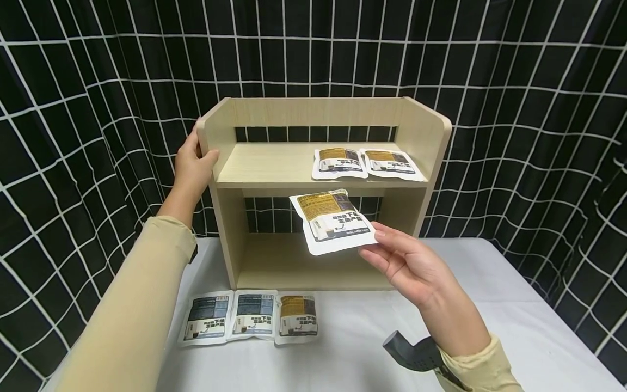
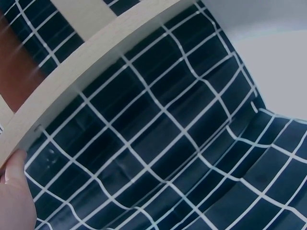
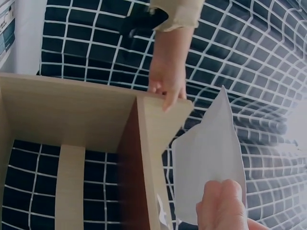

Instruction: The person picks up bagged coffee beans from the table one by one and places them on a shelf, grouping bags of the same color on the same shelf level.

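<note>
Only the head view shows print on the held pouch (image 1: pixel 335 222).

bg: black drape (image 1: pixel 333 57), white grid, behind + both sides, soft folds, lines wavy | table (image 1: pixel 504 305): white top, rounded far right corner, drape just beyond far edge | light: bright glare (image 3: pixel 293 122) at right edge of right wrist view, soft shadows on table

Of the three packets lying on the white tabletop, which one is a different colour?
The right-hand packet: it is printed brownish-gold, whereas the left packet and middle packet are printed dark blue.
</note>
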Tool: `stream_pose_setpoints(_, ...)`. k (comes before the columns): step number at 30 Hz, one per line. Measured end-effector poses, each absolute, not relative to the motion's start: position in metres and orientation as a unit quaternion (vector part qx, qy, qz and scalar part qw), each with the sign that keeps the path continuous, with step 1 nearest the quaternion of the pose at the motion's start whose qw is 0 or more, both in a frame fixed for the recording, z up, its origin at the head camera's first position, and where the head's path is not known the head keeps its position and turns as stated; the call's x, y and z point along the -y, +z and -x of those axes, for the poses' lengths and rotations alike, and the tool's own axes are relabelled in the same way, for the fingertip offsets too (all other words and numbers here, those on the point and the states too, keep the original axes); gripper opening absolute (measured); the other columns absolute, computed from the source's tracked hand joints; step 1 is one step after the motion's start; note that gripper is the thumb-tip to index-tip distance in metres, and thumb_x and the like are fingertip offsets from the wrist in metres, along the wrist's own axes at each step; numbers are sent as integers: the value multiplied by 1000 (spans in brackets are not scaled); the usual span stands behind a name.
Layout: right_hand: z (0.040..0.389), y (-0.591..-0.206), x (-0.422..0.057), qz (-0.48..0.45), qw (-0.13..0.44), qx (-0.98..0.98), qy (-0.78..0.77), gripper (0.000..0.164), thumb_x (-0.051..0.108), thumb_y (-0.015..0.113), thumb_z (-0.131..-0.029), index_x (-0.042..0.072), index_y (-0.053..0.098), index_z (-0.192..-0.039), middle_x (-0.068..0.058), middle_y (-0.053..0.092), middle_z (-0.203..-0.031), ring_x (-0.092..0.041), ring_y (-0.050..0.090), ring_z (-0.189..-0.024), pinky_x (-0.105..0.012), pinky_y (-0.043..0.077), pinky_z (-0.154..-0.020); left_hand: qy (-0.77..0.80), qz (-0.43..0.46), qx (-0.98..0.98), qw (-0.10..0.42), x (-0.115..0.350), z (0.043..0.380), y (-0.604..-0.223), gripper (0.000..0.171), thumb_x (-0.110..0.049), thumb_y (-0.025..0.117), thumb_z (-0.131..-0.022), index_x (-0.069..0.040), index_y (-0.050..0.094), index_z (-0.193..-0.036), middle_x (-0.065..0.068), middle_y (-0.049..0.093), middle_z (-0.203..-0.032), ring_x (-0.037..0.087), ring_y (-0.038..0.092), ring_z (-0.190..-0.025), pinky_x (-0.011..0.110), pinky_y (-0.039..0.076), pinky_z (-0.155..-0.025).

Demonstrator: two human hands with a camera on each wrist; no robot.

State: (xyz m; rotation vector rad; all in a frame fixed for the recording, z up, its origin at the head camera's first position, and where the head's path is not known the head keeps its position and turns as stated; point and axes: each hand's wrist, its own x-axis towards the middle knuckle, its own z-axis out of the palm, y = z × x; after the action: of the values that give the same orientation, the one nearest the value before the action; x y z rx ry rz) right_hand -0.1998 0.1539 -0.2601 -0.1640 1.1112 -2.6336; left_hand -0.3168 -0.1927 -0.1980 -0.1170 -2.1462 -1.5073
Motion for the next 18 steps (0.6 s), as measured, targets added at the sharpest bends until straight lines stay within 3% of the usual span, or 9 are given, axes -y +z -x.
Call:
stream_pose_setpoints(4,203,-254,-151,59,141,-373,-915,22,-10,45,-96,-3,53,-116,-19,65,-109,-26,68,-94,-36,56,-81,-557,41,790,252,194,316,-198,64,-4,46,-98,-20,24,-156,13,44,-148,29,48,-128,42,39,-106)
stream_pose_setpoints(10,206,-247,-148,55,148,-359,-920,32,-9,46,-96,-2,41,-127,-19,64,-110,-26,67,-95,-37,56,-82,-555,38,791,253,194,316,-198,64,-4,46,-98,-20,23,-156,12,43,-149,29,48,-128,42,39,-106)
stream_pose_setpoints(18,209,-236,-137,59,142,-370,-916,32,-10,47,-95,-4,42,-126,-18,65,-108,-25,68,-94,-36,56,-82,-561,40,788,252,193,316,-198,65,-3,46,-98,-20,23,-156,13,43,-148,29,49,-127,41,40,-106)
